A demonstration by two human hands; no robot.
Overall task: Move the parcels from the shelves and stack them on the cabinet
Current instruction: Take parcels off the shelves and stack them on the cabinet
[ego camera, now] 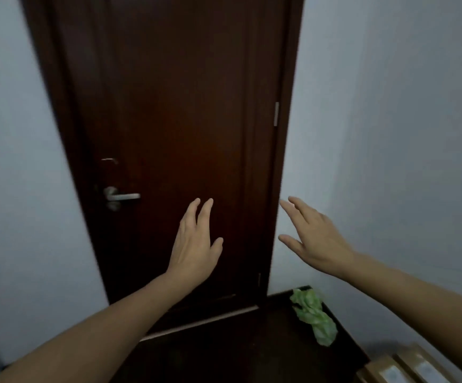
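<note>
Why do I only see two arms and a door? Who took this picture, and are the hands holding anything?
There is no robot here. The camera sits on a person's head and looks forward and down, so you see their own arms but not their face. The left hand and the right hand are stretched out in front with straight fingers, and both hold nothing. Behind them is a dark brown door with a silver door handle. Low on the right, a crumpled green thing, perhaps a bag, lies on a dark surface. In the bottom right corner you can just see cardboard parcels with white labels.
</note>
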